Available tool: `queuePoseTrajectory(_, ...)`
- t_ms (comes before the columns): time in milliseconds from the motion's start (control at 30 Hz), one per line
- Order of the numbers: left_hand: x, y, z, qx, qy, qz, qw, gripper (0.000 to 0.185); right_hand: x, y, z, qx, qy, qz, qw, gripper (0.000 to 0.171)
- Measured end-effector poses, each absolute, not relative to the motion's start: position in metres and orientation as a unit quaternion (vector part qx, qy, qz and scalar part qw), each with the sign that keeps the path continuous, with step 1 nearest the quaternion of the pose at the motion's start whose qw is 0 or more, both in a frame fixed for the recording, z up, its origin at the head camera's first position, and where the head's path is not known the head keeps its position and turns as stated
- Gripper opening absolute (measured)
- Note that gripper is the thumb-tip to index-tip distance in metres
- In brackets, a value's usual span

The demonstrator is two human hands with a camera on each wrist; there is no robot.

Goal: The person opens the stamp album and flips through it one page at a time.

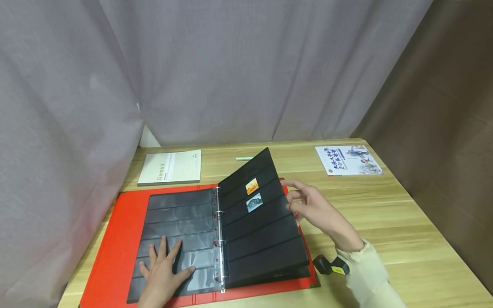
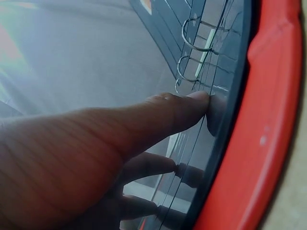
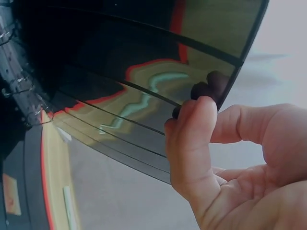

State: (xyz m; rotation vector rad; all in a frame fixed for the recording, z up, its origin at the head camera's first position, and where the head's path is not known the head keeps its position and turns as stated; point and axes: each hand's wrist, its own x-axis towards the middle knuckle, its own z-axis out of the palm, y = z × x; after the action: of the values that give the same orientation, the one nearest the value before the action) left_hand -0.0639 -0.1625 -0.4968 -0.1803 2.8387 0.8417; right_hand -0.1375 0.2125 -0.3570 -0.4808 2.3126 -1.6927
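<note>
A red ring binder (image 1: 115,231) lies open on the wooden table. My left hand (image 1: 163,269) rests flat, fingers spread, on the left clear-pocket page (image 1: 177,214); its fingertips (image 2: 192,103) press the glossy sleeve close to the metal rings (image 2: 192,38). My right hand (image 1: 304,205) pinches the outer edge of a black pocket page (image 1: 262,231) and holds it tilted up from the right stack. In the right wrist view the thumb (image 3: 196,120) lies on the page's edge (image 3: 225,91). Two stamps sit in that page: an orange one (image 1: 252,186) and a grey-blue one (image 1: 254,202).
A pale notebook (image 1: 170,167) lies behind the binder at the left, a small green stick (image 1: 244,158) behind its middle, and an illustrated booklet (image 1: 348,160) at the back right. A black-and-yellow device (image 1: 331,265) sits by my right wrist. Grey curtains close off the back and sides.
</note>
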Motion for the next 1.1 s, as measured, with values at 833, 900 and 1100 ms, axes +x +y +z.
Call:
queuePoseTrajectory(833,-0.063,-0.163,-0.495,-0.061,0.95,0.295,0.082,0.091,-0.141,0.16,-0.32,-0.208,0.778,-0.575,0.143,0.057)
queuePoseTrajectory(900,-0.063,-0.163,-0.495,-0.061,0.95,0.295,0.081,0.09,-0.142,0.156,-0.318,-0.217,0.779,-0.571,0.141,0.058)
queuePoseTrajectory(1100,-0.062,-0.162,-0.496,-0.062,0.952,0.29,0.07,0.089,-0.144,0.145,-0.313,-0.229,0.781,-0.566,0.133,0.057)
